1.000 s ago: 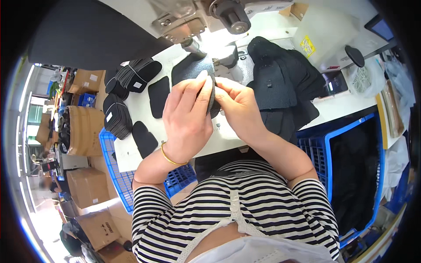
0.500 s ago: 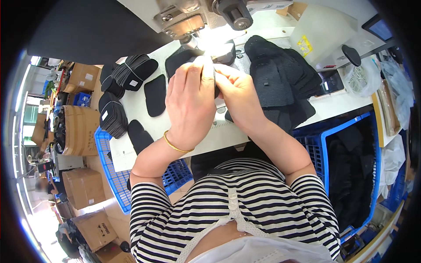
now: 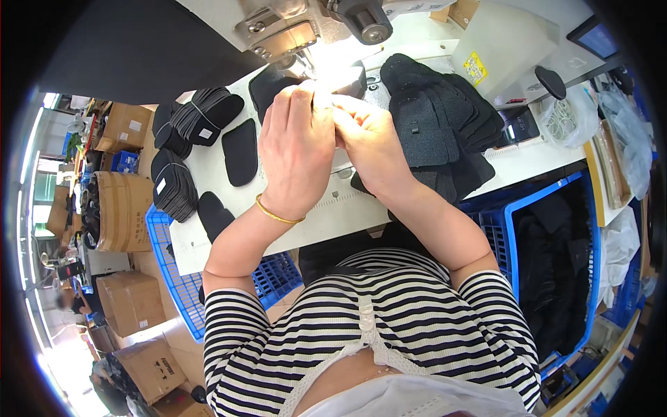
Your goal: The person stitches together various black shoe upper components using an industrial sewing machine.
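My left hand and my right hand meet under the bright lamp of a sewing machine. Their fingertips are pinched together on a black fabric piece, almost wholly hidden now; its edge showed between them earlier. A gold bangle rings my left wrist. Just beyond my left fingers rests a black sheet. Left of that hand a rounded black pad lies flat, with another black pad by the table's front edge. Several black textured pieces are heaped right of my right hand.
Tied bundles of black pads and a tagged stack stand at the table's left. Blue crates sit below, one at the left and one holding black material at the right. A clear bag contains white cord.
The dark edge seen between my hands has gone mostly out of sight as my fingers draw closer together. The whole view has shifted slightly; both hands stay by the machine.
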A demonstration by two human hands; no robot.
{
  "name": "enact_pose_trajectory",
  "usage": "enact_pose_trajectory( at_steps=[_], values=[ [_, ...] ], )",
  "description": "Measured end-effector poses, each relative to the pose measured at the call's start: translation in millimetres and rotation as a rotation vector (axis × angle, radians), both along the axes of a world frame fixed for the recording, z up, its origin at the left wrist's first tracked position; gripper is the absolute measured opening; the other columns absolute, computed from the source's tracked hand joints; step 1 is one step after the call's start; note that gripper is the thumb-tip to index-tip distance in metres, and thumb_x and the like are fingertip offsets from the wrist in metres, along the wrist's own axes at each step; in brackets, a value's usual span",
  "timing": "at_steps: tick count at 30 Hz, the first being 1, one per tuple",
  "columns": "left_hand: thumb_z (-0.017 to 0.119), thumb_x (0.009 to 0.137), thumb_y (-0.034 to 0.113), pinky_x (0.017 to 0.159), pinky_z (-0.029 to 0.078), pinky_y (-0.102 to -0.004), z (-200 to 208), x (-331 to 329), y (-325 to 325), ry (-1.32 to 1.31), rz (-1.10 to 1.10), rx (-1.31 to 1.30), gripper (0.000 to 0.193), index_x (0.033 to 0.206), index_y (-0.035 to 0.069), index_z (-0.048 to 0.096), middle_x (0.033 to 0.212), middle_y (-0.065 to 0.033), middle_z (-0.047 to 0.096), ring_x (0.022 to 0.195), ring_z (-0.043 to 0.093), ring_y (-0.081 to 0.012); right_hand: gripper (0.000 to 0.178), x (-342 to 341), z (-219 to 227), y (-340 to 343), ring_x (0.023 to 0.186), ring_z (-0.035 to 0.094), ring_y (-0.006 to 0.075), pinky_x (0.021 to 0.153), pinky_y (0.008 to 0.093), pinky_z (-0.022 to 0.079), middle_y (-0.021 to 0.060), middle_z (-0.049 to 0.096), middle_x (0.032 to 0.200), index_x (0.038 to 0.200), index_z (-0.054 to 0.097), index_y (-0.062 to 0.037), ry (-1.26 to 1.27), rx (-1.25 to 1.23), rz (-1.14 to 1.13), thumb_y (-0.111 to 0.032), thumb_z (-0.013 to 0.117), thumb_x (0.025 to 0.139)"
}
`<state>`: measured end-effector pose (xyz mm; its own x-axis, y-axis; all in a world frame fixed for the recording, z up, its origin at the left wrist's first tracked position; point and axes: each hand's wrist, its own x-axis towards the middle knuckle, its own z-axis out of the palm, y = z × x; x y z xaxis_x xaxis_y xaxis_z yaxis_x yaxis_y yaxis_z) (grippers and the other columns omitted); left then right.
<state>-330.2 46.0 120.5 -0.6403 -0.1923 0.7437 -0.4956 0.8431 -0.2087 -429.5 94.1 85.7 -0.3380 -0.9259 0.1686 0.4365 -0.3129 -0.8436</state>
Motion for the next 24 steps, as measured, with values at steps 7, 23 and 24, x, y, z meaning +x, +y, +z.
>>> enact_pose_trajectory(
  at_steps=[7, 23, 24],
  values=[
    [0.062, 0.06, 0.007, 0.073, 0.049, -0.0343, 0, -1, 0, 0.008, 0.006, 0.0, 0.027, 0.086, -0.002, 0.058, 0.095, -0.0112, 0.054, 0.091, 0.055, -0.0259, 0.018, 2, -2, -1, 0.061, 0.045, 0.004, 0.052, 0.0227, 0.038, -0.0006, 0.054, 0.068, 0.082, 0.059, 0.0024, 0.015, -0.007, -0.016, -0.009, 0.048, 0.092],
    [0.069, 0.063, 0.002, 0.079, 0.046, -0.0362, 8, 12, 11, 0.129, 0.134, 0.169, 0.042, 0.104, 0.0, 0.064, 0.106, -0.0106, 0.058, 0.092, 0.056, -0.0284, 0.021, 0, 3, 5, 0.082, 0.062, 0.0098, 0.073, 0.0261, 0.054, 0.0063, 0.066, 0.092, 0.105, 0.062, 0.0059, 0.015, -0.009, 0.007, -0.007, 0.05, 0.094],
    [0.068, 0.064, 0.003, 0.077, 0.046, -0.0361, 7, 15, 8, 0.122, 0.142, 0.176, 0.04, 0.103, 0.0, 0.064, 0.104, -0.0103, 0.059, 0.091, 0.057, -0.0284, 0.022, 3, 3, 4, 0.08, 0.062, 0.0097, 0.071, 0.026, 0.053, 0.0067, 0.067, 0.09, 0.106, 0.063, 0.0053, 0.105, -0.025, -0.023, -0.009, 0.051, 0.094]
  ],
)
